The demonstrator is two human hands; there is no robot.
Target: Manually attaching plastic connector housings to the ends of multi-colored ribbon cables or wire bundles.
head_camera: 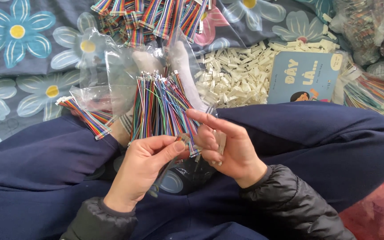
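Dark padded sleeves point(285, 200) nearest the camera, then crossed legs in navy trousers point(316, 146) making a lap that serves as the work surface. Beyond the knees, a flowered blue bedsheet point(18, 58) carries the stock: a heap of white plastic connector housings point(236, 73) toward the far right corner, a light-blue book point(305, 78) beside it, and finished rainbow ribbon cables point(156, 18) piled at the far edge. A big bundle of multicoloured wires point(161, 106) stands on the lap in a clear plastic bag point(112, 75), ends up, probably for easy picking. Left hand point(141, 171) pinches one small wire strip point(182, 138) between thumb and fingers, closed on it. Right hand point(225, 149) is half-closed, index finger extended; it seems to cradle white housings point(221, 142), hard to tell exactly.
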